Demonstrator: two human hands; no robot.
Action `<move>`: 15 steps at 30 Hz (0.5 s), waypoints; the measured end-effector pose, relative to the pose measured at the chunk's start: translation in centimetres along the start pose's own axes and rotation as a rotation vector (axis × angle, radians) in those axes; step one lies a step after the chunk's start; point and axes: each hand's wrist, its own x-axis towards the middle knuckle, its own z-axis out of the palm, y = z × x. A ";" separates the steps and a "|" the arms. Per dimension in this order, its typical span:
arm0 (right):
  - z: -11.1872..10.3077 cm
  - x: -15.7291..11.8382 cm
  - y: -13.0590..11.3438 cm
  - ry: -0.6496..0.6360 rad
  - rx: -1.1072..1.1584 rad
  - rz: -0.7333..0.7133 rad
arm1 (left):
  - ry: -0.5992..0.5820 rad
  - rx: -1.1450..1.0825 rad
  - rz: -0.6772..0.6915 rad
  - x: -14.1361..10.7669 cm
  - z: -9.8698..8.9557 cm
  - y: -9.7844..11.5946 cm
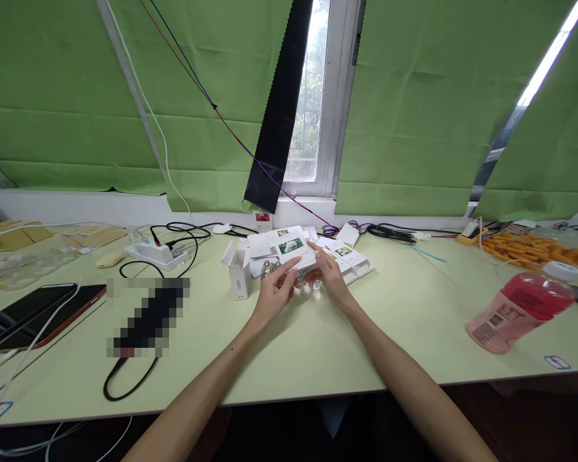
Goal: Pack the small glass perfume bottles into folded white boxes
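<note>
Both my hands grip a small white box [292, 249] with a green-and-white picture on its top and a barcode on its near side. My left hand [275, 290] closes on its left front corner, and my right hand [331, 280] holds its right side. Left of my left hand, an upright white carton [239, 277] stands with its flaps up. Several white printed boxes or cards [352, 256] lie in a loose pile behind and right of the held box. Some shiny, clear wrapped items [268, 267] show beside and under my hands; their kind is unclear.
To the left are a power strip [157, 254] with cables, dark phones or tablets [33, 311] and a black cable loop [130, 385]. A pink bottle [520, 311] tilts at right, before orange snack-like pieces [525, 249]. Cables run along the wall.
</note>
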 end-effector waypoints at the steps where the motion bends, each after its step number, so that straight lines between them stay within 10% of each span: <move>1: 0.0 0.0 0.0 -0.005 0.000 0.006 | -0.001 0.000 0.000 0.0 0.0 0.0; 15: -0.1 0.1 -0.1 -0.011 -0.022 0.021 | -0.003 0.005 -0.014 0.0 0.0 0.0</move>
